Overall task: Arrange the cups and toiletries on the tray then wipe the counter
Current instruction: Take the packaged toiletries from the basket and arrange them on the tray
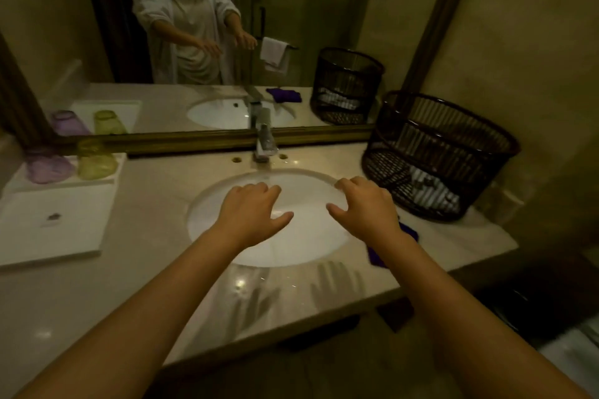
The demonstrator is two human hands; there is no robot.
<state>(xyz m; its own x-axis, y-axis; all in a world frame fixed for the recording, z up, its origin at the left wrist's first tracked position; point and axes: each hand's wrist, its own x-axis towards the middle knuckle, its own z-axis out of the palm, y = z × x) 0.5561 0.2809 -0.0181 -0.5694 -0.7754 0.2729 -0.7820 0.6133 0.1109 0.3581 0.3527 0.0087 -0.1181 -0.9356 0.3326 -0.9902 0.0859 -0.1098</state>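
Two bare forearms reach in from the near edge of the table (136, 272), a pale polished stone top, and both hands hover palm down over the oval sink (301, 246) set in its middle.

At the far left corner a white tray (55, 236) lies flat on the table. Two cups stand upside down side by side along the tray's far edge: a purple cup (48, 165) on the left and a yellow-green cup (95, 160) just to its right. A small dark item (54, 216) lies on a bare part of the tray nearer the camera; what it is cannot be told.

The left hand (251, 207) hangs over the left half of the sink, its grip spread and loose, fingers slightly bent, holding nothing. Beyond it, at the far edge of the table, a chrome faucet (265, 139) stands against the mirror frame.

The right hand (366, 204) hangs over the right rim of the sink, its grip likewise spread and holding nothing. Partly hidden under its wrist, a purple cloth (379, 256) lies on the table just right of the sink.

At the far right corner stands a dark wicker basket (447, 139) with white rolled items inside.
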